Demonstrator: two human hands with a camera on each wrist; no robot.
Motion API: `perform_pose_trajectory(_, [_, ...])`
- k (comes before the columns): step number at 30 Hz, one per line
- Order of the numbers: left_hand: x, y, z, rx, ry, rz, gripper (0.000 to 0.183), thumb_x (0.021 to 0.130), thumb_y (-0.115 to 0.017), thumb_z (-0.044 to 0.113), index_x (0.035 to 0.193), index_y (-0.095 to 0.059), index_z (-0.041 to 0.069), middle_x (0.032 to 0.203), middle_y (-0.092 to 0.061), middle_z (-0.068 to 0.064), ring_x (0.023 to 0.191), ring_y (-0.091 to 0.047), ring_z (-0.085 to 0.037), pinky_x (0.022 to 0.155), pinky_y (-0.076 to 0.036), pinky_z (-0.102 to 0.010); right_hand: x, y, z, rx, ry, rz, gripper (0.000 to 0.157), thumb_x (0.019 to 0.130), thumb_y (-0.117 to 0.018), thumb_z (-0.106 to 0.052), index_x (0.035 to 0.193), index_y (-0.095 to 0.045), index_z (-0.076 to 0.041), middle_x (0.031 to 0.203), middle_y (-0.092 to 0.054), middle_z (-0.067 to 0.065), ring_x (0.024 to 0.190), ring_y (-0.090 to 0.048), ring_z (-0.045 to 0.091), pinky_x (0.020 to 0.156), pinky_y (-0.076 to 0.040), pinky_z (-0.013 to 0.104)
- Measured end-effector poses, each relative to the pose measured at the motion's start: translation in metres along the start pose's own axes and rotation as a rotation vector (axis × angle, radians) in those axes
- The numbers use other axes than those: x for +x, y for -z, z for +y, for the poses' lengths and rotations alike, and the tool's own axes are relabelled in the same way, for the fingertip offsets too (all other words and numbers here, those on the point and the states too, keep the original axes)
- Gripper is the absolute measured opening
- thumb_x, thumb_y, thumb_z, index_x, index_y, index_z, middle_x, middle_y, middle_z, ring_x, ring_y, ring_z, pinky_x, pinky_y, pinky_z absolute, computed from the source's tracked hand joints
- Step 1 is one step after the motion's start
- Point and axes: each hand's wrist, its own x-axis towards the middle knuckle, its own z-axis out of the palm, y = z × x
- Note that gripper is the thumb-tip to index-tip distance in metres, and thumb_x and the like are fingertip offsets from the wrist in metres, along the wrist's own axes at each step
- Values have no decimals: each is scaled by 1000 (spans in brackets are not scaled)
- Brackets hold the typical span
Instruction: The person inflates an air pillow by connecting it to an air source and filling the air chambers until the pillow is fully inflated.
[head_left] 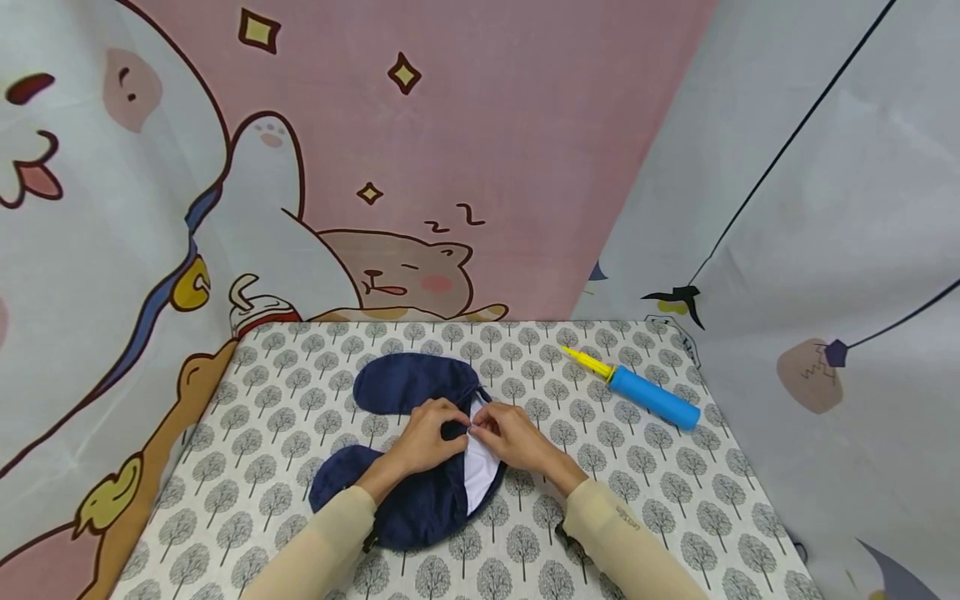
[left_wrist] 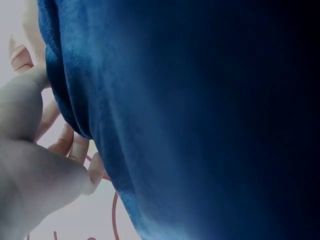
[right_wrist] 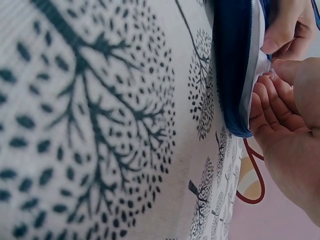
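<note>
A navy U-shaped neck pillow [head_left: 416, 382] lies flat on the table, its curve to the right and its two arms to the left. An unzipped opening along the curve exposes a white inner layer [head_left: 482, 479]. My left hand [head_left: 427, 437] bends over the pillow, pinching the inner layer at the opening. From the right, my right hand [head_left: 517, 435] meets it, fingertips almost touching. In the right wrist view, thumb and fingers pinch a small clear valve [right_wrist: 270, 75] on the white layer. Navy fabric [left_wrist: 165, 120] fills most of the left wrist view, hiding the left fingertips.
A hand pump [head_left: 652, 397] with blue barrel and yellow nozzle lies at the right rear of the table. The tablecloth [head_left: 255, 467] has a tree print. Cartoon-printed curtains [head_left: 525, 167] close off the back and sides.
</note>
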Motion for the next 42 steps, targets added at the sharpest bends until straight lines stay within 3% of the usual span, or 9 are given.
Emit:
perform_pose_trajectory(6, [1, -7, -7, 12, -54, 37, 21, 92, -91, 23, 110, -87, 13, 112, -78, -6, 107, -68, -28, 94, -46, -50, -1, -1, 1, -11, 11, 3, 6, 108, -77, -14, 109, -80, -9, 91, -75, 0, 78, -61, -2, 70, -54, 19])
perform_pose_trajectory(13, [5, -27, -44, 2, -224, 88, 17, 103, -84, 36, 106, -85, 19, 108, -78, 1, 99, -64, -19, 83, -43, -40, -2, -3, 4, -10, -1, 3, 7, 108, -78, -16, 108, -81, -10, 92, -76, 0, 79, -61, -3, 70, -54, 19])
perform_pose_trajectory(20, [4, -17, -35, -74, -224, 58, 17, 104, -81, 31, 105, -83, 15, 105, -77, -3, 99, -67, -24, 85, -49, -47, -1, -3, 2, 15, -2, 13, 7, 108, -78, -15, 109, -82, -9, 93, -77, 1, 80, -62, -1, 71, -55, 21])
perform_pose_trajectory(27, [11, -39, -68, -33, -228, 63, 20, 107, -78, 39, 108, -83, 19, 108, -77, 3, 102, -67, -17, 90, -53, -41, -1, -4, 2, 25, 43, 86, 4, 104, -82, -10, 107, -84, -8, 93, -80, 2, 80, -68, 2, 71, -60, 23])
perform_pose_trajectory(32, [14, -46, -79, -28, -190, 58, 14, 102, -84, 39, 104, -82, 25, 106, -76, 8, 103, -68, -16, 92, -54, -41, 0, -6, 3, 4, 101, 119, 5, 103, -82, -6, 102, -83, -11, 94, -80, 2, 81, -71, 4, 72, -61, 22])
perform_pose_trajectory(42, [8, -29, -53, -88, -206, 62, 23, 107, -79, 41, 105, -82, 18, 106, -75, 2, 100, -66, -16, 87, -53, -32, -2, -6, 2, -34, 115, 136, 5, 104, -81, -7, 100, -82, -10, 92, -80, 2, 77, -68, 3, 69, -57, 20])
